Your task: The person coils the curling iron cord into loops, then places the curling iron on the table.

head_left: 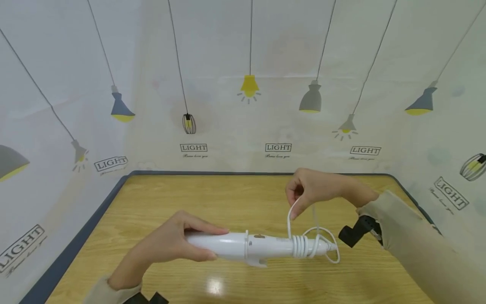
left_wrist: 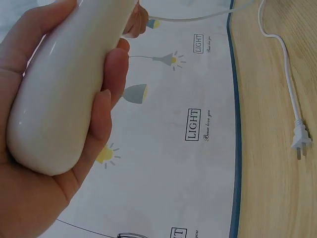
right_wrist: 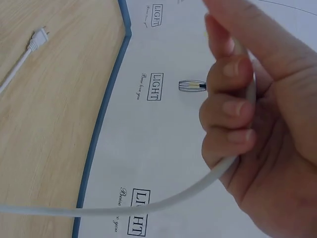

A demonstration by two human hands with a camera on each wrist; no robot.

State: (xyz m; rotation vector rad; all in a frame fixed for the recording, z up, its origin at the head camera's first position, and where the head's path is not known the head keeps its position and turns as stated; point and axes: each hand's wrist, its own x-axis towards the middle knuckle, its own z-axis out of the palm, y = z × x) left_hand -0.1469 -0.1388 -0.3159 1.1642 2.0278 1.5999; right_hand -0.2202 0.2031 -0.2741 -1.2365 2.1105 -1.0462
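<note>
My left hand [head_left: 172, 238] grips the thick, rounded end of a white wand-shaped electric appliance [head_left: 229, 245], held roughly level over the table. Its exact kind does not show. A ring and a small projecting tab sit mid-body. Several turns of its white power cord [head_left: 301, 246] wrap the narrow right end, with a loose loop at the tip. Above that end, my right hand [head_left: 315, 188] holds the cord between thumb and curled fingers. In the right wrist view the cord runs through the palm of the right hand [right_wrist: 277, 114]. The smooth appliance body [left_wrist: 59, 94] fills the left palm.
A two-pin plug [left_wrist: 300, 135] on the cord's far end lies on the wooden table [head_left: 159, 194]. White walls [head_left: 228, 50] printed with hanging lamps stand at the back and both sides, meeting the tabletop along a dark blue edge [head_left: 212, 172].
</note>
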